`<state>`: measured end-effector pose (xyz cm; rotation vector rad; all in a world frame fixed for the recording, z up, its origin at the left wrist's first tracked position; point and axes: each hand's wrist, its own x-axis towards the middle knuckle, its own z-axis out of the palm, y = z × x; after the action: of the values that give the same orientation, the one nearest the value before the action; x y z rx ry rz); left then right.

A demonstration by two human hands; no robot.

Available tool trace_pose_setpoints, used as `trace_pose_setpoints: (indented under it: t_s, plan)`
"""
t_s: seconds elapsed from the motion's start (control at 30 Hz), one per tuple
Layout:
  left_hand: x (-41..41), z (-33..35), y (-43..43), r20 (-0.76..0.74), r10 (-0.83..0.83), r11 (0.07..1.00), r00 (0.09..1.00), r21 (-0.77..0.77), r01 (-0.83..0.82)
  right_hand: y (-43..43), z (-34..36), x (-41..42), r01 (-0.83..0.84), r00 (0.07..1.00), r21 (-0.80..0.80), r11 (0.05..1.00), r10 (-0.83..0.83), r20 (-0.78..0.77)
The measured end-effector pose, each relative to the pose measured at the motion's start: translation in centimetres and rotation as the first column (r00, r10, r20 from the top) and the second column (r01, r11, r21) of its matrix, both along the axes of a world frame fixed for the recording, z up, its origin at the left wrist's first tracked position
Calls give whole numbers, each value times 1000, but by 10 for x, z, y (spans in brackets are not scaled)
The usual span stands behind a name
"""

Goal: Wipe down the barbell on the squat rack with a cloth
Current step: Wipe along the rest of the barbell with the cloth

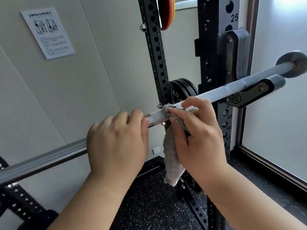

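Observation:
A steel barbell (221,89) runs from lower left to upper right and rests in a black J-hook (249,95) on the squat rack upright (214,47). My left hand (116,143) is wrapped around the bar near the middle of the view. Just to its right, my right hand (197,133) presses a grey cloth (172,160) against the knurled part of the bar. The cloth's loose end hangs down below the bar. The bar's right collar (292,63) shows at the far right.
A second perforated rack upright (156,52) stands behind the bar, with black weight plates (182,88) stored on it and an orange plate (167,12) higher up. A paper notice (48,32) hangs on the wall at left. Speckled black rubber flooring (149,205) lies below.

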<state>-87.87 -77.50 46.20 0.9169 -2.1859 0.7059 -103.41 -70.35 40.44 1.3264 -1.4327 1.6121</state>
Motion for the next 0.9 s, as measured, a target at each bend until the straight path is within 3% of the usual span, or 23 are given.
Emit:
trace_pose_setpoints:
  t_s: [0.1, 0.2, 0.27, 0.37, 0.43, 0.53, 0.57, 0.63, 0.7, 0.73, 0.83, 0.9]
  plan:
    - [-5, 3, -4, -33, 17, 999, 999, -41, -18, -4, -2, 11, -11, 999, -45, 999, 14, 51]
    - [-8, 7, -5, -35, 16, 998, 999, -63, -19, -10, -8, 31, -98, 993, 14, 995, 99, -62]
    - [-8, 9, -4, -27, 15, 998, 1000, -60, -17, -8, -6, 19, -43, 993, 4, 999, 43, -112]
    - [-9, 15, -5, -43, 40, 999, 998, -20, -41, -5, 1, -6, 62, 997, -91, 994, -59, 42]
    - [-10, 21, -5, -16, 89, 996, 996, 24, -89, -9, 2, 0, 10, 997, -89, 996, -3, 78]
    - [-12, 28, -11, 33, 88, 982, 996, 167, -93, -13, -3, 21, -79, 993, -2, 997, 78, -90]
    - [-12, 31, -12, 30, 71, 975, 997, 210, -76, -10, -1, 17, -46, 992, 2, 999, 46, -119]
    - [-13, 34, -12, 36, 73, 963, 997, 256, -80, -6, 5, -3, 79, 996, -28, 996, -80, -36]
    - [-12, 32, -12, 40, 90, 974, 995, 204, -96, -3, 10, -14, 142, 985, -52, 988, -136, 107]
    - [-11, 29, -11, 36, 93, 985, 995, 143, -97, -4, 10, -10, 133, 986, -51, 990, -127, 109]
    - [-9, 21, -6, 11, 93, 996, 996, 14, -93, -6, -3, 16, -43, 998, 16, 999, 43, -48]
    - [-8, 13, -7, -46, 34, 999, 998, -17, -35, 1, -1, 7, -42, 998, 43, 998, 45, -48]
